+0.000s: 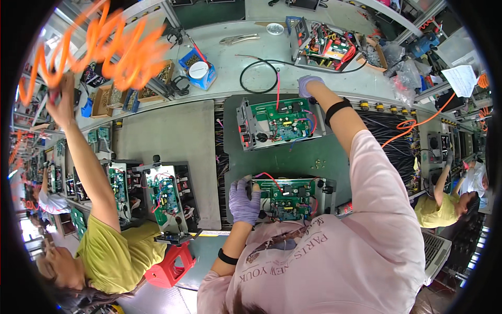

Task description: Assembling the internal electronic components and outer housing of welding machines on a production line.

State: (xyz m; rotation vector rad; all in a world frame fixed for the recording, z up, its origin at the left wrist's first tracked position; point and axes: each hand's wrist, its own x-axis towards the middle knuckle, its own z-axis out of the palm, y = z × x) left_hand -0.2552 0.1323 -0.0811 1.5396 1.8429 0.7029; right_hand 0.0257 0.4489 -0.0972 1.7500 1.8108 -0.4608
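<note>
My left hand (244, 201), in a purple knit glove, grips the left end of the nearer open-cased electronic unit (293, 198). Its thumb lies along the inner side of the end panel. That unit shows a green circuit board with a red wire, and sits close against my body. Farther off, a similar electronic unit (282, 121) has a grey front panel with knobs, facing left. My gloved right hand (310, 85) is curled at this unit's far edge, its fingertips partly hidden. A pink-red wire rises from the board.
Both units rest on a dark green board (246, 162), with several small brass screws (318, 164) between them. Beyond stand another open unit (327, 47), a looped black cable (256, 76), pliers (239, 38) and a blue bin (201, 73). At left, a co-worker's arm (89, 157) reaches past more units.
</note>
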